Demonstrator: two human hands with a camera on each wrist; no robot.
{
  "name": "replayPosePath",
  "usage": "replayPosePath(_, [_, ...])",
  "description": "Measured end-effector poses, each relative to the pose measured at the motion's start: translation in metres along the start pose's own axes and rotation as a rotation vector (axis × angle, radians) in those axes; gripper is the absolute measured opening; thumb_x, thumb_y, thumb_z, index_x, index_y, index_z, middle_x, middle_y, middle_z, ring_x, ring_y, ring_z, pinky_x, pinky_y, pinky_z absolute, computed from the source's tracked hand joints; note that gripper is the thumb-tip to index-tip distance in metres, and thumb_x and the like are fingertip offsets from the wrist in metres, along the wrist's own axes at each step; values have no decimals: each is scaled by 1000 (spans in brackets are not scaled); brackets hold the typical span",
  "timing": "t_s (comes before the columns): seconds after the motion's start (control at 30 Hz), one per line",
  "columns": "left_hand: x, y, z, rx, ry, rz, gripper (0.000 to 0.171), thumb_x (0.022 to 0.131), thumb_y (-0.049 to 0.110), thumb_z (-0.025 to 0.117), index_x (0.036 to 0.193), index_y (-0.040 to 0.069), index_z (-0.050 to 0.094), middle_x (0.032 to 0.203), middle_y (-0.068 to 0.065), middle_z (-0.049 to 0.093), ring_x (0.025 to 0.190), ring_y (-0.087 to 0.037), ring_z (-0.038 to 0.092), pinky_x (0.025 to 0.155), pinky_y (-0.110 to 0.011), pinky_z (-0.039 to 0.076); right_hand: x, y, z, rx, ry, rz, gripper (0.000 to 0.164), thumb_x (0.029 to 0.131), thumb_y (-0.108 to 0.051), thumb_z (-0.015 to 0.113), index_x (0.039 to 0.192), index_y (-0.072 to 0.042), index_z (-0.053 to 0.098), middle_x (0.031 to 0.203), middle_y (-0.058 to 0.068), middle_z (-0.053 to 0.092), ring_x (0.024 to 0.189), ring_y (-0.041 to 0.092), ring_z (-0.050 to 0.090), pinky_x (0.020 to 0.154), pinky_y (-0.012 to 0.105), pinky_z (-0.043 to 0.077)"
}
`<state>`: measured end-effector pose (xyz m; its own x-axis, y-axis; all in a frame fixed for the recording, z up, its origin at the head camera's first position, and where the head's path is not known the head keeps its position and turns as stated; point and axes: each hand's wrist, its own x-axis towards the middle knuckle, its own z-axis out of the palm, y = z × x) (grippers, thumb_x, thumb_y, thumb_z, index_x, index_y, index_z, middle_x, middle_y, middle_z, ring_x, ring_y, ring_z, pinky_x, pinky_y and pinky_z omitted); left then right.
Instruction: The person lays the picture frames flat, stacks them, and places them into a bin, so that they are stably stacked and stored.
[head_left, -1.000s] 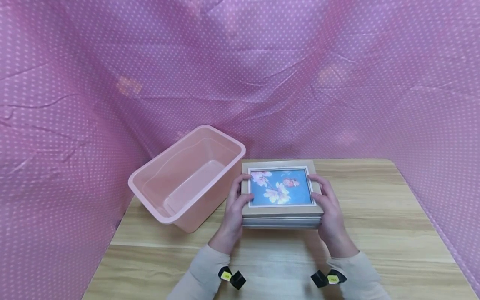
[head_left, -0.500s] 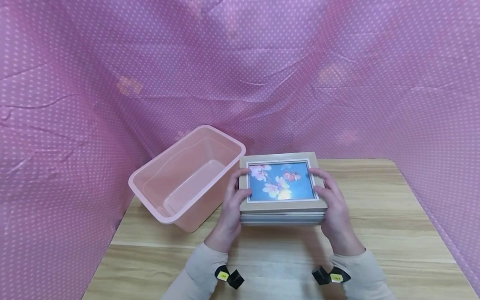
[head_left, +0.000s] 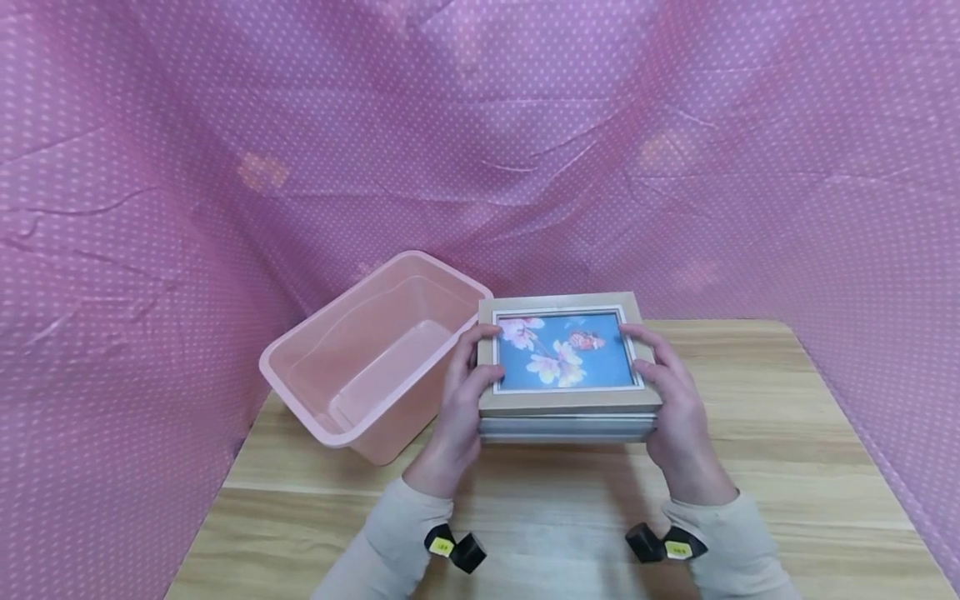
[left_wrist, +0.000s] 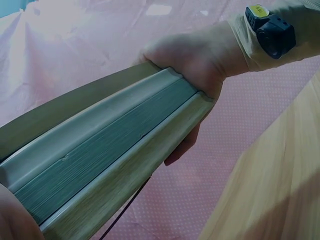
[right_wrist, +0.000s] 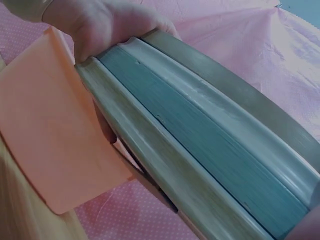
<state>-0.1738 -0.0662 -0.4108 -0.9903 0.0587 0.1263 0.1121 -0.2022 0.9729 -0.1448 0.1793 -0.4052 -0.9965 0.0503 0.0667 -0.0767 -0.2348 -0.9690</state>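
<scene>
In the head view, a stack of several picture frames [head_left: 567, 428] is held off the table between both hands. Its top frame has a beige border [head_left: 570, 403] around a blue picture of pale flowers and a butterfly. My left hand [head_left: 459, 412] grips the stack's left side, thumb over the top frame's border. On the opposite side my right hand [head_left: 681, 417] grips it likewise. Both wrist views show the layered edges: a silvery frame [left_wrist: 95, 127], a blue-grey one [left_wrist: 110, 145] and a wood-toned one [right_wrist: 165, 155] under the beige frame. Fingers beneath are mostly hidden.
Left of the stack, a pink plastic bin [head_left: 375, 437] stands slantwise on the wooden table [head_left: 757, 467], nothing visible inside. Its right rim lies close to the stack's far left corner. Pink dotted cloth [head_left: 480, 150] hangs behind and at both sides.
Both hands have raised the stack of picture frames and moved it slightly away from the body, so it looks higher and larger. The bin stays in place.
</scene>
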Motion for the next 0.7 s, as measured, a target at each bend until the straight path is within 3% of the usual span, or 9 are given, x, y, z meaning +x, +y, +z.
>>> replayPosePath(0.2, [2, 9, 5, -3, 29, -6, 50, 90, 5, 58, 140, 9, 59, 179, 3, 26, 169, -20, 9, 139, -52, 4, 4, -11, 1, 2, -5, -19, 48, 109, -12, 33, 153, -13, 54, 179, -3, 17, 165, 28, 7, 134, 67, 2])
replayPosePath(0.43, [2, 19, 9, -42, 51, 8, 52, 88, 4, 58, 139, 8, 59, 173, 0, 37, 161, -22, 27, 134, -48, 16, 7, -23, 5, 21, -36, -13, 49, 109, -12, 32, 153, -15, 53, 178, -3, 17, 163, 30, 12, 133, 64, 9])
replayPosePath(0.7, [4, 40, 7, -13, 71, 24, 52, 89, 6, 59, 140, 12, 61, 170, 2, 41, 159, -20, 29, 133, -48, 18, 14, -36, 13, 34, -60, -30, 49, 108, -12, 34, 152, -16, 56, 176, -1, 20, 161, 33, 19, 131, 61, 15])
